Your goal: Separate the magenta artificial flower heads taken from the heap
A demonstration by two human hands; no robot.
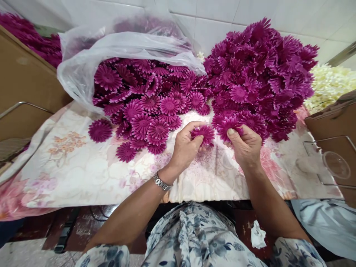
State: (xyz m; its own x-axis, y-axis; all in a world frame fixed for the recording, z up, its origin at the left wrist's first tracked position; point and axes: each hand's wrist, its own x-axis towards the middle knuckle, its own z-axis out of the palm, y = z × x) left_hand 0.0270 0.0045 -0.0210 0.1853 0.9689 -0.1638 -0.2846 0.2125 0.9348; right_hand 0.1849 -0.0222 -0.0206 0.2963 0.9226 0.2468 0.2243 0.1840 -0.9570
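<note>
My left hand (pixel 187 142), with a metal watch (pixel 162 181) on its wrist, pinches a purple artificial flower (pixel 205 134) between thumb and fingers. Just to the right, my right hand (pixel 246 144) grips another purple flower (pixel 228 127), thumb on top of its petals. The two flowers are close together but apart, above the floral tablecloth (pixel 69 174). Behind my right hand rises a tall heap of purple flowers (pixel 258 70). More loose flowers (pixel 141 126) spill toward me from an open clear plastic bag (pixel 80 74) on the left. My fingertips under both flowers are hidden.
Cardboard boxes stand at the left (pixel 25 85) and right (pixel 336 148) ends of the table. Cream-coloured flowers (pixel 333 83) are piled at the far right. A tiled wall (pixel 214 26) closes off the back. Crumpled white paper (pixel 258 234) lies below the table edge.
</note>
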